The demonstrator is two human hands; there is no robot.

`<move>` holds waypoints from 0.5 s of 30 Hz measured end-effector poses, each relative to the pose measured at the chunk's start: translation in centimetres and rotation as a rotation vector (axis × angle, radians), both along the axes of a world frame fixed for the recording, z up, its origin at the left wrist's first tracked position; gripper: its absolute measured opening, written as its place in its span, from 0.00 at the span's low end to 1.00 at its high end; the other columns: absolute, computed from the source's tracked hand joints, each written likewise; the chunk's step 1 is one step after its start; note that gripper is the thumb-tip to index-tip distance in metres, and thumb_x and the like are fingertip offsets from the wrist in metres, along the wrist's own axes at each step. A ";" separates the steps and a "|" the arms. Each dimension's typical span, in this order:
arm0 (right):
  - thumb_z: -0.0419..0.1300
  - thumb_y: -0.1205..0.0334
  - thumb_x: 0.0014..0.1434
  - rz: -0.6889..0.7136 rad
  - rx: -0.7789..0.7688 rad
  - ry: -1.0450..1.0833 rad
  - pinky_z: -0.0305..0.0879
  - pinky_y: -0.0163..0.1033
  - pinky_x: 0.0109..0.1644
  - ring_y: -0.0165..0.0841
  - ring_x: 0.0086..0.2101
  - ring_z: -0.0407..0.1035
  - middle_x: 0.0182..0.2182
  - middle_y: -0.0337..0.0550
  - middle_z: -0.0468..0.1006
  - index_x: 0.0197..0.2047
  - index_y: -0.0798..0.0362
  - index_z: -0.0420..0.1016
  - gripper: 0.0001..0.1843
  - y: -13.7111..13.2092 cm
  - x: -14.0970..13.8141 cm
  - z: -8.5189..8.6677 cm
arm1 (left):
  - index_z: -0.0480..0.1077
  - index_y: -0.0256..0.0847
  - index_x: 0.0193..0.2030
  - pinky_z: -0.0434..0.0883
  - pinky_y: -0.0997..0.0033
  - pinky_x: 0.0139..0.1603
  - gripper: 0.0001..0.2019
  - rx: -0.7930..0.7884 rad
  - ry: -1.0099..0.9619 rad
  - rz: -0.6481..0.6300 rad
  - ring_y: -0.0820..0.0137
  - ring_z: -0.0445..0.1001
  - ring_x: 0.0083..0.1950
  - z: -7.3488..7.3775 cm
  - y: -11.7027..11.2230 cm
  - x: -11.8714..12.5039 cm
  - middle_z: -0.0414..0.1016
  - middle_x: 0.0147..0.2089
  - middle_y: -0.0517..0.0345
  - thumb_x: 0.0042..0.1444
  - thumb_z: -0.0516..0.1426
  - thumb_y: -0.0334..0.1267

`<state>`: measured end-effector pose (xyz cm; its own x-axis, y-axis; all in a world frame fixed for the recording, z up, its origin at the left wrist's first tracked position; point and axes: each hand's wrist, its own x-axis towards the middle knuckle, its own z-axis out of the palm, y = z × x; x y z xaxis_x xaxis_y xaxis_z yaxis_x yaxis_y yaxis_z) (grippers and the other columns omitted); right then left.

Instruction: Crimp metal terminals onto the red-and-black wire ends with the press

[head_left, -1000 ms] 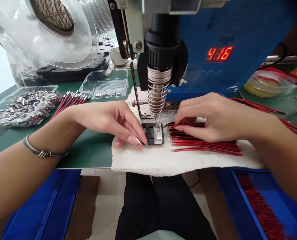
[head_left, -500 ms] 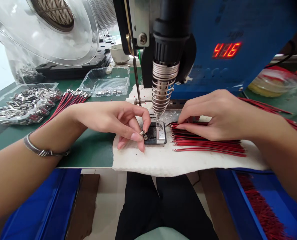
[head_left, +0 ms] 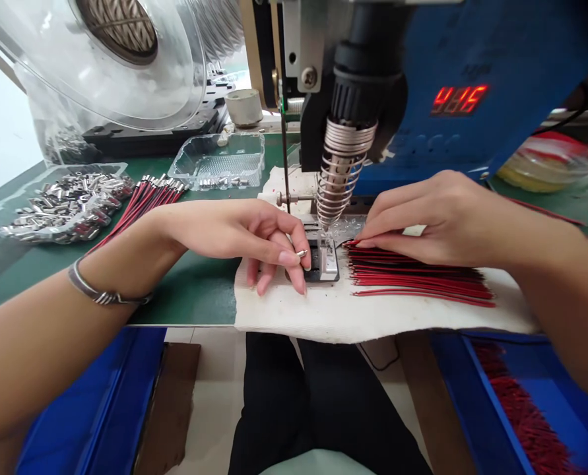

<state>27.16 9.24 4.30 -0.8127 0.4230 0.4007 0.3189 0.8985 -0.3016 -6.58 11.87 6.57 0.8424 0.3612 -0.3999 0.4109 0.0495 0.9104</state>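
The left hand (head_left: pixel 254 234) is pinching a shiny metal cylinder (head_left: pixel 301 253) between thumb and finger; the right hand (head_left: pixel 417 218), a slim red wire (head_left: pixel 352 243).
Coarse cream cloth (head_left: pixel 303 313) is lying beneath the fingers, carrying a flat row of wires (head_left: pixel 422 276); a blocky, silvery fixture (head_left: pixel 328 262) is standing just right of the left fingertips; beyond them a steel coil (head_left: pixel 346 165) is tapering downward, and farther left a dimpled clear tray (head_left: pixel 219 163) is sitting.

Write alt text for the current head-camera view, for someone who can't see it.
A person's left hand pinches a small metal piece near a coil-wrapped tool, while the right hand touches a row of red and black wires on a white cloth. Behind stands a blue machine with a lit red display.
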 end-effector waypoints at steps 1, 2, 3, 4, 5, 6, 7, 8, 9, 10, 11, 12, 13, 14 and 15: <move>0.68 0.59 0.85 -0.009 -0.005 0.004 0.79 0.42 0.44 0.36 0.38 0.87 0.42 0.43 0.95 0.50 0.46 0.97 0.13 0.1 0.1 0.1 | 0.84 0.41 0.49 0.83 0.77 0.32 0.12 0.006 -0.005 0.002 0.68 0.90 0.33 0.0 0.0 0.0 0.97 0.46 0.48 0.73 0.79 0.43; 0.69 0.59 0.84 -0.016 -0.015 0.006 0.80 0.42 0.44 0.36 0.38 0.87 0.42 0.43 0.95 0.50 0.45 0.97 0.13 0.2 0.1 0.1 | 0.84 0.41 0.48 0.83 0.77 0.31 0.12 0.014 -0.012 0.000 0.68 0.89 0.32 0.0 -0.1 0.1 0.97 0.46 0.48 0.74 0.78 0.44; 0.69 0.58 0.84 -0.021 -0.029 0.004 0.80 0.42 0.44 0.37 0.38 0.87 0.43 0.43 0.95 0.50 0.44 0.98 0.13 0.3 0.2 0.2 | 0.83 0.40 0.48 0.82 0.77 0.31 0.12 0.024 -0.021 -0.003 0.69 0.89 0.32 -0.1 -0.1 0.1 0.97 0.45 0.47 0.74 0.78 0.44; 0.69 0.58 0.84 -0.023 -0.050 -0.006 0.81 0.43 0.44 0.37 0.39 0.88 0.44 0.43 0.96 0.51 0.43 0.98 0.13 0.4 0.3 0.3 | 0.83 0.40 0.48 0.82 0.77 0.31 0.13 0.034 -0.030 -0.008 0.69 0.88 0.31 -0.1 -0.1 0.2 0.97 0.44 0.47 0.75 0.77 0.44; 0.68 0.57 0.84 -0.024 -0.071 -0.022 0.81 0.43 0.45 0.38 0.40 0.89 0.45 0.42 0.96 0.51 0.42 0.99 0.14 0.5 0.3 0.5 | 0.82 0.40 0.47 0.82 0.78 0.31 0.13 0.044 -0.039 -0.011 0.70 0.88 0.31 -0.2 -0.1 0.3 0.96 0.44 0.47 0.76 0.77 0.45; 0.68 0.57 0.84 -0.025 -0.089 -0.038 0.82 0.44 0.45 0.38 0.40 0.89 0.46 0.42 0.97 0.52 0.41 0.99 0.14 0.6 0.3 0.7 | 0.80 0.40 0.46 0.82 0.78 0.31 0.15 0.054 -0.046 -0.013 0.70 0.87 0.30 -0.2 -0.1 0.4 0.96 0.44 0.47 0.76 0.77 0.46; 0.68 0.57 0.84 -0.025 -0.101 -0.055 0.82 0.44 0.45 0.38 0.41 0.89 0.47 0.42 0.97 0.52 0.40 1.00 0.15 0.7 0.3 0.9 | 0.79 0.41 0.44 0.81 0.78 0.31 0.16 0.063 -0.052 -0.016 0.71 0.87 0.30 -0.2 -0.2 0.4 0.96 0.43 0.46 0.77 0.76 0.47; 0.67 0.57 0.84 -0.029 -0.106 -0.072 0.81 0.44 0.45 0.38 0.41 0.89 0.48 0.42 0.97 0.52 0.40 1.00 0.15 0.7 0.2 1.1 | 0.77 0.41 0.43 0.82 0.78 0.31 0.18 0.071 -0.055 -0.019 0.70 0.86 0.29 -0.2 -0.2 0.5 0.96 0.42 0.46 0.77 0.76 0.48; 0.68 0.58 0.84 -0.033 -0.104 -0.088 0.81 0.44 0.45 0.38 0.41 0.89 0.47 0.41 0.97 0.52 0.40 1.00 0.15 0.7 0.0 1.3 | 0.76 0.42 0.42 0.82 0.77 0.31 0.20 0.078 -0.058 -0.022 0.70 0.86 0.29 -0.2 -0.2 0.5 0.95 0.42 0.46 0.77 0.76 0.50; 0.68 0.58 0.83 -0.034 -0.098 -0.101 0.80 0.43 0.44 0.38 0.40 0.89 0.47 0.41 0.97 0.51 0.40 1.00 0.15 0.6 -0.1 1.4 | 0.75 0.42 0.40 0.82 0.77 0.31 0.21 0.085 -0.057 -0.025 0.70 0.86 0.29 -0.2 -0.2 0.6 0.95 0.41 0.47 0.77 0.75 0.52; 0.68 0.58 0.83 -0.032 -0.094 -0.112 0.79 0.43 0.44 0.37 0.40 0.88 0.46 0.41 0.96 0.50 0.41 1.00 0.15 0.6 -0.2 1.5 | 0.75 0.42 0.40 0.82 0.77 0.31 0.23 0.091 -0.053 -0.027 0.70 0.86 0.30 -0.1 -0.2 0.6 0.95 0.40 0.47 0.78 0.75 0.54; 0.68 0.59 0.83 -0.025 -0.096 -0.118 0.78 0.42 0.43 0.36 0.40 0.88 0.45 0.41 0.96 0.50 0.41 1.00 0.15 0.5 -0.2 1.5 | 0.75 0.43 0.40 0.82 0.78 0.31 0.23 0.094 -0.047 -0.026 0.70 0.86 0.30 -0.1 -0.2 0.6 0.94 0.40 0.47 0.78 0.74 0.56; 0.68 0.59 0.84 -0.016 -0.101 -0.113 0.78 0.41 0.43 0.36 0.40 0.88 0.45 0.42 0.96 0.51 0.41 1.00 0.15 0.4 -0.2 1.3 | 0.75 0.43 0.40 0.82 0.78 0.31 0.24 0.094 -0.042 -0.024 0.70 0.85 0.30 -0.1 -0.3 0.7 0.94 0.39 0.48 0.78 0.74 0.57; 0.68 0.59 0.84 -0.007 -0.109 -0.100 0.79 0.41 0.44 0.36 0.40 0.89 0.45 0.42 0.96 0.52 0.42 1.00 0.15 0.3 -0.2 1.1 | 0.75 0.43 0.40 0.82 0.79 0.31 0.24 0.091 -0.038 -0.021 0.70 0.85 0.29 0.0 -0.3 0.7 0.93 0.38 0.50 0.78 0.74 0.57; 0.68 0.58 0.85 0.000 -0.113 -0.075 0.79 0.40 0.44 0.36 0.40 0.89 0.45 0.43 0.96 0.52 0.43 1.00 0.15 0.1 0.0 0.9 | 0.74 0.43 0.40 0.82 0.79 0.31 0.23 0.086 -0.038 -0.020 0.71 0.85 0.29 0.0 -0.3 0.7 0.93 0.37 0.51 0.78 0.74 0.57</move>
<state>27.13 9.39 5.19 -0.8384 0.4620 0.2891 0.3444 0.8603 -0.3760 -5.92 11.61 6.56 0.8637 0.3758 -0.3358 0.3761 -0.0371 0.9258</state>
